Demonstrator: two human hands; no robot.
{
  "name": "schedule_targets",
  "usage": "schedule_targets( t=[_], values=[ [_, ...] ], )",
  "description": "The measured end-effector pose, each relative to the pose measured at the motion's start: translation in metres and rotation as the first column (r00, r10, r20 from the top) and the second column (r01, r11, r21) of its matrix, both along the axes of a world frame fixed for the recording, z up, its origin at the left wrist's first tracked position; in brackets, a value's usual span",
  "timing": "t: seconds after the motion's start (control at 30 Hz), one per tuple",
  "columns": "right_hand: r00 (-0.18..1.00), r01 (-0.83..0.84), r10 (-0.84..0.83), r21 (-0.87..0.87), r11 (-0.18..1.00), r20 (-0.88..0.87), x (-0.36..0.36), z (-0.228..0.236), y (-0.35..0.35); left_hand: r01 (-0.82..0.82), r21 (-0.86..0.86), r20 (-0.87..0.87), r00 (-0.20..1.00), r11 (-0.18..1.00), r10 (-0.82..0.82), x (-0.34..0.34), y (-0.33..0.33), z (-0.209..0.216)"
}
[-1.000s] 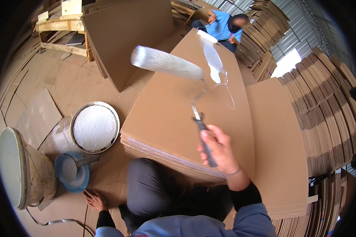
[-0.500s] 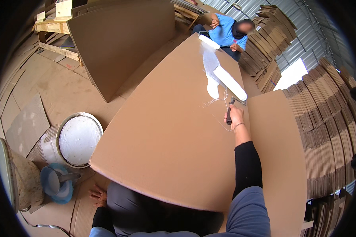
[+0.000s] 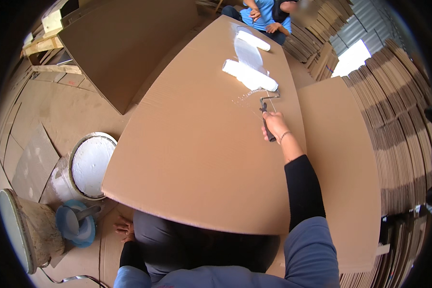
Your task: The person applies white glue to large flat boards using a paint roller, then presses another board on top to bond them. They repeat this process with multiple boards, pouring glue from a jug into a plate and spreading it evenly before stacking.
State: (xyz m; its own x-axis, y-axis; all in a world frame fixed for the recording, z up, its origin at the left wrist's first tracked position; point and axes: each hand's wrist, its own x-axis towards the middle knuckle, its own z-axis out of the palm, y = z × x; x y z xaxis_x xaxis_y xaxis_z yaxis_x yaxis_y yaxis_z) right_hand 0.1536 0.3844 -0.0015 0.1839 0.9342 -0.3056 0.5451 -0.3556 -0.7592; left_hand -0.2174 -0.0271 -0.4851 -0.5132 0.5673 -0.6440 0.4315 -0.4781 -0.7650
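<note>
My right hand (image 3: 276,126) is wrapped round the dark handle of a paint roller (image 3: 250,76). Its white sleeve lies across a patch of wet white coating (image 3: 247,52) on a large cardboard sheet (image 3: 192,153). Thin white strings and spatter show on the cardboard beside the roller frame. Low at the left, beside my thigh, my left hand (image 3: 125,228) rests with fingers spread on the cardboard-covered floor, holding nothing. A second white roller (image 3: 253,41) touches the far end of the patch, near a co-worker (image 3: 269,19) in a blue shirt.
Left of the sheet stand a bucket of white liquid (image 3: 93,165), a blue basin (image 3: 76,223) with a scoop in it, and a stained bucket (image 3: 31,230). An upright brown panel (image 3: 129,48) leans behind them. Tall cardboard stacks (image 3: 393,125) line the right side.
My roller has swung from a steep diagonal to lie more crosswise, shifting left over the patch. The co-worker's roller has come nearer onto the coating. My left hand stays on the floor.
</note>
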Motion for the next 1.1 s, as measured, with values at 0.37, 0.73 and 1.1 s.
schedule_targets(
  t=[0.37, 0.73, 1.1],
  values=[
    [0.994, -0.109, 0.110, -0.090, 0.990, 0.010, 0.095, 0.040, -0.305, 0.192, -0.167, -0.238, 0.944, 0.967, -0.228, 0.006, 0.010, 0.003],
    [0.989, 0.146, -0.148, 0.075, 0.986, 0.029, 0.067, 0.077, -0.452, 0.356, -0.295, 0.027, 0.931, 0.887, -0.365, -0.006, 0.013, 0.039],
    [0.987, -0.050, 0.015, 0.223, 0.973, 0.157, 0.118, -0.001, -0.107, 0.423, 0.334, -0.206, 0.905, 0.843, -0.372, -0.011, -0.012, 0.013]
  ],
)
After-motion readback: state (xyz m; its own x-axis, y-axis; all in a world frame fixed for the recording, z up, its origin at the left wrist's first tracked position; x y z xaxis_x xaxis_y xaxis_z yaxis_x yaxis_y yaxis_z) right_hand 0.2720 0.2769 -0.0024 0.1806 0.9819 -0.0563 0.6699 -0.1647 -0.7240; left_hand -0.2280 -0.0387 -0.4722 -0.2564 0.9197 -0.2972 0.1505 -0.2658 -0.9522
